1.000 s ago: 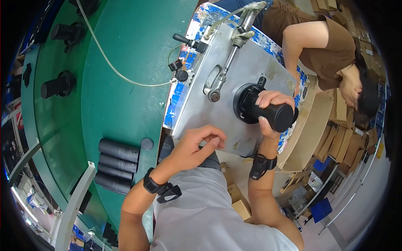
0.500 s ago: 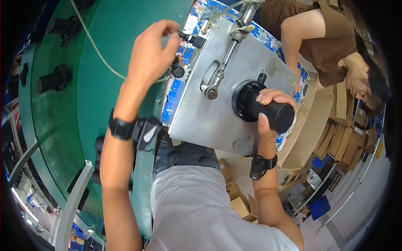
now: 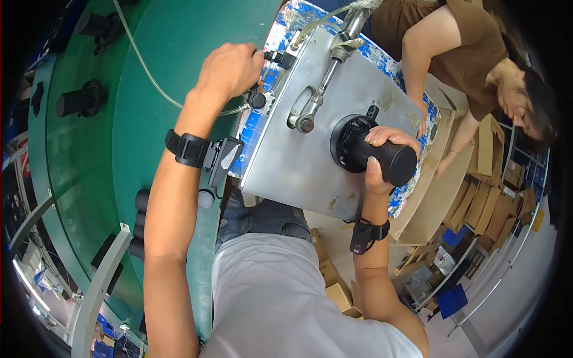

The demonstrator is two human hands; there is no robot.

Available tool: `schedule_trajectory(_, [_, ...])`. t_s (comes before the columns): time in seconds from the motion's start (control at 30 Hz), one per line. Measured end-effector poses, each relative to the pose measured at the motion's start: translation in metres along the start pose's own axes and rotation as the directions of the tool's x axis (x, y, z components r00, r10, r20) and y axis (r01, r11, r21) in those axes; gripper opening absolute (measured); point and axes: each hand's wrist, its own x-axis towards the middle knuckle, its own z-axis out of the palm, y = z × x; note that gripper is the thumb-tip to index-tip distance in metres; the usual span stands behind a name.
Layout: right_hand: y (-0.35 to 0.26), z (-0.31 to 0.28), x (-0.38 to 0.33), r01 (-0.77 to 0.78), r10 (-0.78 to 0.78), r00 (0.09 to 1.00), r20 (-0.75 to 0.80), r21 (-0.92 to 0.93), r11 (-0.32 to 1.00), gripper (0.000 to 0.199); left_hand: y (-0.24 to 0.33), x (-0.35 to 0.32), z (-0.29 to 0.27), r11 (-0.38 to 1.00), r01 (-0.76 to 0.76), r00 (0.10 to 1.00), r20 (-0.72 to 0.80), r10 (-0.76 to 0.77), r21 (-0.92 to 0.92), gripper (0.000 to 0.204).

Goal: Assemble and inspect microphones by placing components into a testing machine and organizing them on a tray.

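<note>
My right hand (image 3: pixel 391 143) is wrapped round the black cylindrical housing (image 3: pixel 401 164), thumb on the near side and fingers over the top. The housing's wide, round flanged end sits against the grey metal plate (image 3: pixel 286 155) of a fixture. My left hand (image 3: pixel 230 70) is closed at the plate's upper left edge, its fingertips round the end of a black knob fitting (image 3: pixel 274 57); they hide most of that end. Below it is a round black valve part (image 3: pixel 256 100) with a hose. A steel cylinder rod (image 3: pixel 325 80) runs down to a pivot joint beside a slot in the plate.
Left of the fixture lies a green conveyor surface (image 3: pixel 149 113) with more black housings (image 3: pixel 80 101) on it. A clear hose (image 3: pixel 140 56) crosses the surface. At the right, a person in brown (image 3: pixel 471 48) leans beside a cardboard box (image 3: pixel 439 191). Stacked cartons (image 3: pixel 495 209) stand beyond.
My left hand has moved slightly down and its fingers have closed over the knob fitting. The right hand keeps its hold on the housing. The other person's far arm now reaches toward the box.
</note>
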Motion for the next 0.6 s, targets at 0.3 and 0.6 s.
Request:
schedule_trajectory(0.3, [-0.037, -0.008, 0.005, -0.114, 0.071, 0.990, -0.125, -0.389, 0.914, 0.040, -0.022, -0.005, 0.010, 1.000, 0.018, 0.990, 0.137, -0.016, -0.019, 0.043])
schedule_trajectory(0.6, [-0.145, 0.067, 0.088, -0.070, 0.012, 0.949, 0.315, 0.172, 0.983, 0.043, 0.054, -0.147, -0.102, 0.794, -0.164, 0.937, -0.345, -0.061, -0.586, 0.035])
